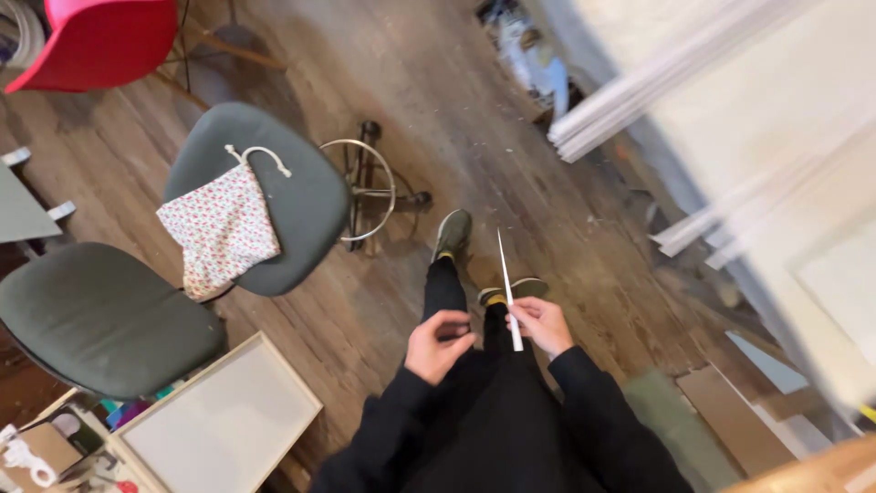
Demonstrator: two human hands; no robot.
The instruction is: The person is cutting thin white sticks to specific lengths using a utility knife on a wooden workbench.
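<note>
Where stools stand, worn wood floor [511, 155]

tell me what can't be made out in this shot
Head view:
- Left hand: curled fingers hide whether it holds anything.
- Thin white strip in the right hand: too slim to tell its material.
- White boards at right: motion-blurred and cut by the edge.
- Clutter at bottom left: too small, cropped by the corner.

1 camera, worn on the head, is looking steeply down the person's own front, taking in both hands close below the lens and the feet on the wooden floor [511, 155] farther off; it is tilting, so the floor is running diagonally, with chairs lying toward the left edge
</note>
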